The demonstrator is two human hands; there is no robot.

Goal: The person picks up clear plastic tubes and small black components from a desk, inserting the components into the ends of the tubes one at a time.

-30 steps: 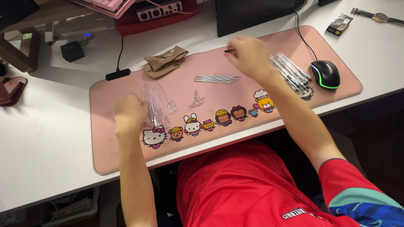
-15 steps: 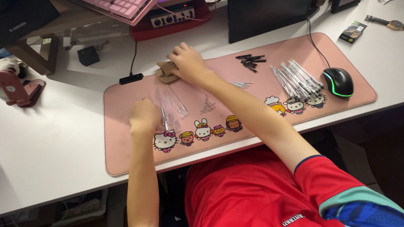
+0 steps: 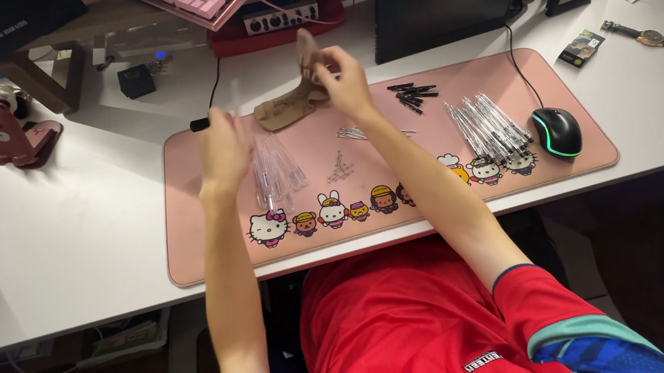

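Looked down on a white desk (image 3: 66, 239) with a pink mat (image 3: 216, 256) laid across it, cartoon figures along the near edge. Held a red stand (image 3: 10, 134) at far left, well apart from the work.

Found the left hand (image 3: 223, 148) open and flat, fingers loosely together, gripping nothing, poised just beside a small cluster of clear tubes (image 3: 277, 168) on the mat. Was slightly blurred, so could not tell whether it touched them.

Farther right, had the right hand (image 3: 341, 74) closed in a pinch on the upper end of a tan pouch (image 3: 290, 104), one end raised, the other resting on the mat near its far edge. Seemed best handled with the pinch kept high on the fabric and the lift slow, mouth up, so nothing could tip out. Showed nothing of the inside; contents hidden.

Then thin metal rods (image 3: 355, 133), small black pieces (image 3: 413, 96), a larger heap of clear tubes (image 3: 486, 129), all loose on the mat, in no container. Ended with a black mouse (image 3: 556, 132) at the right edge.
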